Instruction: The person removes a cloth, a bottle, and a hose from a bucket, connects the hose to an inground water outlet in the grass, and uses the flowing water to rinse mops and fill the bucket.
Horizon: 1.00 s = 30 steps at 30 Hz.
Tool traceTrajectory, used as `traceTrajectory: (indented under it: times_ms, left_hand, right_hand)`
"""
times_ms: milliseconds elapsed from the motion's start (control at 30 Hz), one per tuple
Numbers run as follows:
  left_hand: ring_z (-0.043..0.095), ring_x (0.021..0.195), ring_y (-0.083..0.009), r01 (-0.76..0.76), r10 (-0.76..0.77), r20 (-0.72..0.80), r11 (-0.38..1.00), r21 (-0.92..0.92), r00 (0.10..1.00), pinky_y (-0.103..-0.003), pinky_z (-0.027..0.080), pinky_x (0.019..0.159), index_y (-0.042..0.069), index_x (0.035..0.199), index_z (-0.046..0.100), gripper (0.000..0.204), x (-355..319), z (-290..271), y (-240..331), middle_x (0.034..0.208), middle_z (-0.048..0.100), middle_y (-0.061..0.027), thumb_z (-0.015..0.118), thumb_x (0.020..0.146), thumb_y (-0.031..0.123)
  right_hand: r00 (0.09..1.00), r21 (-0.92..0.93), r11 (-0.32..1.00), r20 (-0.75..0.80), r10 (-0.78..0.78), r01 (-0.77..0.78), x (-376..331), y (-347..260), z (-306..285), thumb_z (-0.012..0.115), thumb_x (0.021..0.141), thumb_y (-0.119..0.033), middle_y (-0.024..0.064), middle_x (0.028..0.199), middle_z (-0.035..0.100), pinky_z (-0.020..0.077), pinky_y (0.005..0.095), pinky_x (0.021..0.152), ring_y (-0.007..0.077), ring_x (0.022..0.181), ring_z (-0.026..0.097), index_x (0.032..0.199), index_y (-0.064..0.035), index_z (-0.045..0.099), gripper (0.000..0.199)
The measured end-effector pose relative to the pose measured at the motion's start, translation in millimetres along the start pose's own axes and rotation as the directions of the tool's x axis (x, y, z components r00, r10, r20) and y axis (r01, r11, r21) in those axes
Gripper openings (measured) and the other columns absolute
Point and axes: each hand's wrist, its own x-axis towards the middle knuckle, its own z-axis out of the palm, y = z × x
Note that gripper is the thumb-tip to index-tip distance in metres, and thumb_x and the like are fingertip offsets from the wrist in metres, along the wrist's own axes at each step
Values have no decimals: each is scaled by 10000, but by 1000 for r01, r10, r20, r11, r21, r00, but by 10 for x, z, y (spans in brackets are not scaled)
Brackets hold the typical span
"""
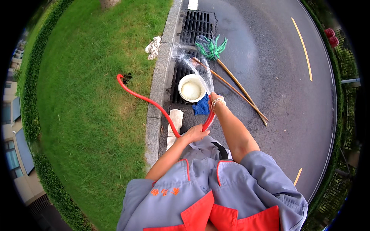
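Note:
A red hose (148,99) runs from the grass, over the kerb and up to my hands. My right hand (216,101), with a beaded bracelet at the wrist, is closed round it near its end. Lower down, close to my body, my left hand (195,134) grips the same hose. Water (200,71) fans out from the end over a drain grate (179,75). Just beyond my right hand stands a white bucket (182,92) with pale, cloudy contents. A blue cloth (201,106) lies beside the bucket, partly hidden by my right hand and the hose.
A mop (211,48) with green and grey strips lies on the wet road (246,50), beside a thin wooden stick (231,84). Another grate (197,25) is farther off. The stone kerb (158,81) borders the grass (96,96), where a white rag (153,48) lies.

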Motion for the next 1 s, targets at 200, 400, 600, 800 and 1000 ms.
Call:
traceTrajectory:
  times_ms: [200, 400, 600, 800, 1000]
  left_hand:
    - [641, 669, -267, -18, 18, -28, 1000, 11, 999, -396, 486, 646, -8, 959, 539, 424, -50, -64, -60, 712, 630, -132, 590, 845, 397]
    - [643, 669, -268, -8, 9, -14, 998, 59, 1000, -405, 488, 654, -13, 978, 532, 438, -87, -111, -96, 714, 629, -138, 585, 851, 403]
    - [648, 675, -265, -15, 12, 46, 998, 62, 999, -402, 491, 658, -23, 996, 536, 457, -32, -143, -75, 720, 634, -138, 588, 851, 407]
    - [641, 639, -259, -55, 54, 56, 998, 13, 997, -388, 494, 635, -19, 985, 533, 460, 24, -113, -278, 712, 632, -128, 591, 844, 415]
    - [546, 571, -141, -72, 68, 71, 996, 58, 995, -313, 457, 543, 11, 976, 508, 367, -20, -125, -180, 658, 551, -38, 588, 877, 354]
  right_hand:
    - [999, -40, 999, 29, 16, -15, -87, -36, 132, 516, 849, -314, 72, 556, 535, 395, 358, 357, 182, 355, 439, 719, -26, 594, 326]
    - [999, 36, 998, 3, 54, -54, -58, 45, 153, 525, 847, -323, 66, 558, 536, 388, 336, 363, 178, 368, 445, 711, -44, 592, 318]
    - [999, 100, 994, -37, 39, -35, 96, 89, 64, 514, 853, -309, 62, 581, 547, 389, 322, 360, 148, 373, 444, 744, -46, 591, 294]
    - [998, -4, 999, -47, 34, -35, -96, 51, 158, 519, 846, -305, 58, 575, 549, 397, 330, 364, 154, 383, 456, 731, -52, 598, 289]
    - [998, 4, 1000, -63, 23, -23, 23, 134, 99, 518, 844, -310, 53, 567, 544, 398, 345, 371, 169, 389, 473, 732, -52, 605, 294]
